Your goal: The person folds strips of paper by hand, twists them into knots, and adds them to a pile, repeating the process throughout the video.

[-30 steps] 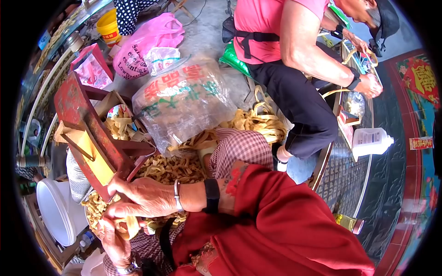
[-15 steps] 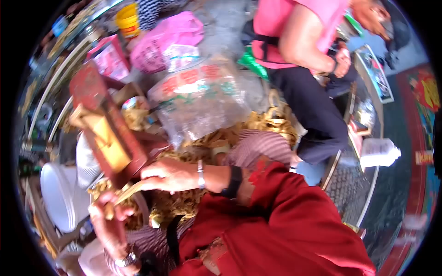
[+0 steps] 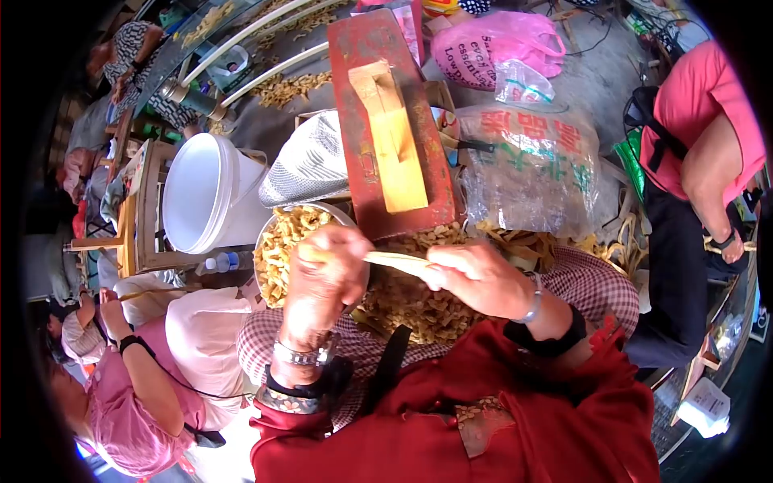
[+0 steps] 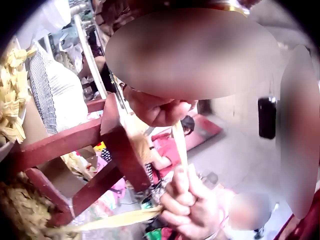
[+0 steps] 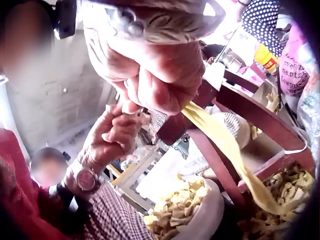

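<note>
In the head view, both hands are raised above the lap with a pale yellow strip (image 3: 398,260) between them. The left hand (image 3: 326,270) pinches one end, and the right hand (image 3: 483,282) grips the strip close by. From the right hand (image 5: 150,75) a longer length of strip (image 5: 225,145) hangs to the cut pieces below, as the right wrist view shows. The left hand (image 5: 110,137) is just beside it there. A basin of short yellow pieces (image 3: 286,249) lies beneath the left hand, and a darker pile (image 3: 419,310) under the right.
Beyond the hands stands a red bench (image 3: 362,137) with a wooden block tool (image 3: 394,153) on top. Left are a white bucket (image 3: 193,193) and a seated person in pink (image 3: 133,386). A clear printed bag (image 3: 531,161) and another person in pink (image 3: 708,121) are at right.
The head view has turned, so bench and bucket appear further right. The hands have come from beside the bench corner to in front of the body, still with a strip between them.
</note>
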The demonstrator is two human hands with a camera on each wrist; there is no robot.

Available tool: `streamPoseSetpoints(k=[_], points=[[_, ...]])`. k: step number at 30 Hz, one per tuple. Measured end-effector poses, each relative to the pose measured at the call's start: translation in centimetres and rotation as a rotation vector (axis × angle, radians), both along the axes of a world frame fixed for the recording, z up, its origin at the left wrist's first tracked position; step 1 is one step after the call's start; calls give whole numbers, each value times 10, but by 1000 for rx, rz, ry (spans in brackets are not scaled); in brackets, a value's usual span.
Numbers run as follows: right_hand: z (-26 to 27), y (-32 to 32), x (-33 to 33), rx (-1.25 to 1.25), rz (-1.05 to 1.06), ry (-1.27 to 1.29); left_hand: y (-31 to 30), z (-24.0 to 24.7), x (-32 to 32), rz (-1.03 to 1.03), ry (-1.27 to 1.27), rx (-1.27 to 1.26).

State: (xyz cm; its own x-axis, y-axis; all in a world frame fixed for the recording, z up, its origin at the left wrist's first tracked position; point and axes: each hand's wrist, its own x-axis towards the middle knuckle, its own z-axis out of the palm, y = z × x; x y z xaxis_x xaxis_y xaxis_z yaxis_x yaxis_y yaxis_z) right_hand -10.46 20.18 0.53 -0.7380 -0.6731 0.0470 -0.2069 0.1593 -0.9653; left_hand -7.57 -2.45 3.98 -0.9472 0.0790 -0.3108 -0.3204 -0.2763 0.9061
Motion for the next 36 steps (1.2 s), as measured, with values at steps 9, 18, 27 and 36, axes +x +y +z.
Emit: streamPoseSetpoints(k=[9, 18, 27, 36], points=[[49, 15, -62, 149, -196, 279, 6, 37, -60, 100, 126, 7], [31, 16, -104, 326, -361, 461, 18, 4, -114, 60, 261, -313], [31, 22, -63, 158, -179, 185, -10, 28, -62, -215, 34, -714], [27, -39, 23, -162, 167, 337, 10, -16, 12, -514, -279, -227]])
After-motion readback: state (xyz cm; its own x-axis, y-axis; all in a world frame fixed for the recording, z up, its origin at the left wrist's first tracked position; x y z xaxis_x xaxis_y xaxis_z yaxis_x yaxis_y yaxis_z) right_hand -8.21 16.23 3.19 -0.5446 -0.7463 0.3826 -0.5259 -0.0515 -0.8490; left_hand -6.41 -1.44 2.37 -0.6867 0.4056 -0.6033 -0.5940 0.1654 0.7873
